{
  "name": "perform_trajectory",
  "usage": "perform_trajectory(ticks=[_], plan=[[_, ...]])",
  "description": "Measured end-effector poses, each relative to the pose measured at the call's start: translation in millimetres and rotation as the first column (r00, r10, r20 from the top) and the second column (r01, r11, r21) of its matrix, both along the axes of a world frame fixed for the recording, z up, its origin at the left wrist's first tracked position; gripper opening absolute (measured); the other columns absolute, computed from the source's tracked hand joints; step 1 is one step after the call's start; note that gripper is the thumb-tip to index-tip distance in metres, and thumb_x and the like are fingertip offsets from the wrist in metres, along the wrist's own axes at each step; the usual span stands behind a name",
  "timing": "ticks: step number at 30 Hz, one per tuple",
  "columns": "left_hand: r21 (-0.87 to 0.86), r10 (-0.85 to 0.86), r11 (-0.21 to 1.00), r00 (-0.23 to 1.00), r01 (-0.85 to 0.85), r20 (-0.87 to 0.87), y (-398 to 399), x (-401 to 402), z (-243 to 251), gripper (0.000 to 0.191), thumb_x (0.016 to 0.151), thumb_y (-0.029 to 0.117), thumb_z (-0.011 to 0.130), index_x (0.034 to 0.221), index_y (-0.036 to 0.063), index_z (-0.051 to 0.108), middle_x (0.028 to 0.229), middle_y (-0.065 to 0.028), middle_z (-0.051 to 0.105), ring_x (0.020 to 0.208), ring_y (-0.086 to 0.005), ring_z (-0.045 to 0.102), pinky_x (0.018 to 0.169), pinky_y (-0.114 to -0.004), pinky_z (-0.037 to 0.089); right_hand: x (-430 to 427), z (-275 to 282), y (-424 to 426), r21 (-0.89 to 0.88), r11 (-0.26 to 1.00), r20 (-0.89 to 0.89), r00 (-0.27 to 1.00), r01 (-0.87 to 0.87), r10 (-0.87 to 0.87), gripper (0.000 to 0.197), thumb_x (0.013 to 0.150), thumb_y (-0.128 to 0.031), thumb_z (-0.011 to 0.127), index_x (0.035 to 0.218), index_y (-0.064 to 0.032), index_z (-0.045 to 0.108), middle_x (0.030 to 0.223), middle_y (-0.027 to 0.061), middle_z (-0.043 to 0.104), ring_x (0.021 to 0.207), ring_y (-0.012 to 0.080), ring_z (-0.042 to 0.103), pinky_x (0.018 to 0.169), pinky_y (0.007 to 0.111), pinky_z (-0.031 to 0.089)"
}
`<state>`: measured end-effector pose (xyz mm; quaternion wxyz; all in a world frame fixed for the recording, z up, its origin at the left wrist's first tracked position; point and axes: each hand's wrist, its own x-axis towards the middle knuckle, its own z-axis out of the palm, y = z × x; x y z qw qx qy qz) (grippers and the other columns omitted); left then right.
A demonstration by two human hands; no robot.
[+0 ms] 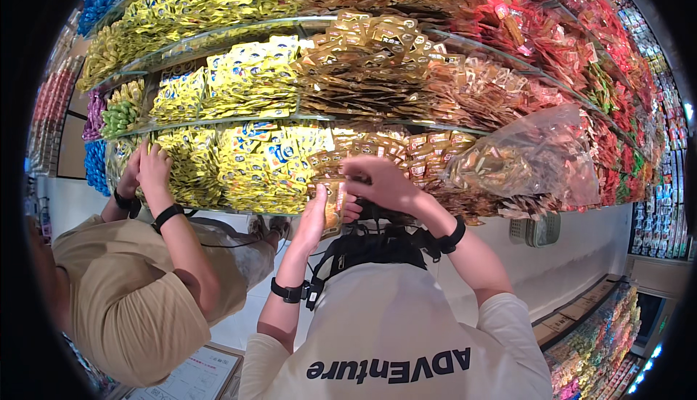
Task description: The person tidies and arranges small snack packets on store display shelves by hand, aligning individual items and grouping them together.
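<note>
My left hand (317, 212) is at the front edge of the lowest shelf, closed around small brown and gold snack packets (333, 204) that stand upright against its fingers. My right hand (384, 182) hovers just beside it to the right, fingers curled and slightly blurred; whether anything is between them cannot be told. Behind both hands lie rows of brown packets (381, 147). Yellow packets (264, 155) fill the shelf to the left. A clear plastic bag (523, 160) with brown packets in it rests on the shelf to the right.
A co-worker in a tan shirt (130, 318) stands close on the left, hands at the yellow packets. Glass shelf edges (218, 122) run across in tiers, with red packets (615, 144) at right. Stacked grey baskets (536, 231) and another candy display (596, 340) are at lower right.
</note>
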<state>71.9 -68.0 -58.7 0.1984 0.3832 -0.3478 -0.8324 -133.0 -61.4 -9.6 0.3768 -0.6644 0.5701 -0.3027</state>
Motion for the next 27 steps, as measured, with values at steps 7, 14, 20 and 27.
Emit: perform_trajectory(ticks=[7, 14, 20, 27], plan=[[-0.862, 0.267, 0.498, 0.928, 0.096, 0.258, -28, -4, -2, 0.014, 0.091, 0.011, 0.071, 0.101, 0.0023, 0.07, 0.093, 0.0, 0.069, 0.083, -0.0071, 0.06, 0.074, -0.024, 0.049, 5, 6, -6, -0.288, 0.957, -0.062, 0.997, 0.033, -0.053, 0.016, 0.086, -0.011, 0.068, 0.101, -0.0069, 0.069, 0.089, 0.011, 0.069, 0.081, 0.0315, 0.067, 0.071, 0.039, 0.054], [-0.782, 0.407, 0.616, 0.889, -0.097, 0.21, -90, -6, -57, 0.022, 0.085, 0.008, 0.076, 0.105, 0.001, 0.073, 0.079, -0.005, 0.073, 0.065, -0.0067, 0.059, 0.06, -0.025, 0.048, -26, 12, -1, -0.376, 0.913, -0.055, 0.979, 0.16, -0.194, 0.027, 0.084, -0.006, 0.072, 0.11, -0.0006, 0.066, 0.101, 0.0125, 0.068, 0.082, 0.028, 0.067, 0.074, 0.035, 0.054], [-0.756, 0.258, 0.651, 0.917, 0.067, 0.304, -111, -19, -69, 0.022, 0.085, 0.007, 0.077, 0.105, -0.0005, 0.073, 0.079, -0.0012, 0.073, 0.062, -0.0025, 0.054, 0.058, -0.021, 0.045, -64, -11, 51, -0.132, 0.956, -0.047, 0.962, 0.26, -0.268, 0.023, 0.086, -0.005, 0.071, 0.108, -0.0002, 0.066, 0.098, 0.011, 0.067, 0.079, 0.024, 0.065, 0.073, 0.033, 0.053], [-0.792, 0.185, 0.601, 0.947, 0.103, 0.263, -120, -21, -72, 0.018, 0.086, 0.007, 0.076, 0.102, -0.0008, 0.074, 0.089, -0.0058, 0.076, 0.075, -0.0073, 0.066, 0.069, -0.024, 0.053, -86, -23, 91, -0.022, 0.936, -0.088, 0.932, 0.351, -0.351, 0.022, 0.09, -0.01, 0.067, 0.107, 0.0032, 0.066, 0.098, 0.0117, 0.066, 0.079, 0.0253, 0.064, 0.074, 0.032, 0.052]])
